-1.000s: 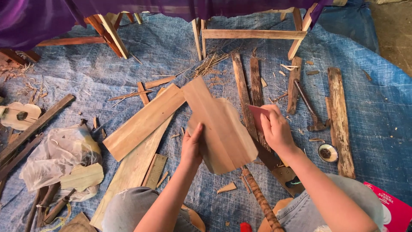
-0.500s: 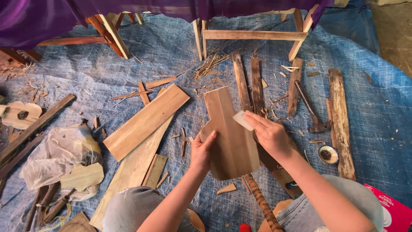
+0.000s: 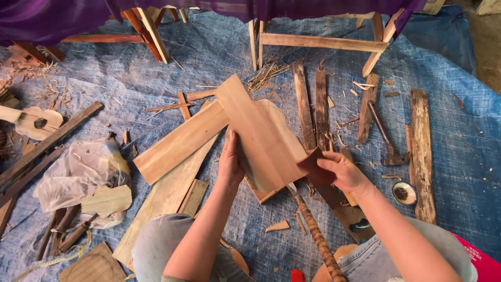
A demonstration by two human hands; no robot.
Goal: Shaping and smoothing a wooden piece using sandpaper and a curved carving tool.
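Seated on a blue tarp [image 3: 156, 78] strewn with planks and shavings, a person steadies a shaped wooden board [image 3: 263, 136] with the left hand [image 3: 230, 162], fingers wrapped along its lower left edge. The right hand [image 3: 342, 169] pinches a dark reddish piece of sandpaper [image 3: 314, 166] against the board's right edge. The board rests tilted over a longer plank [image 3: 180, 143]. A hammer [image 3: 383, 133] lies well apart to the right.
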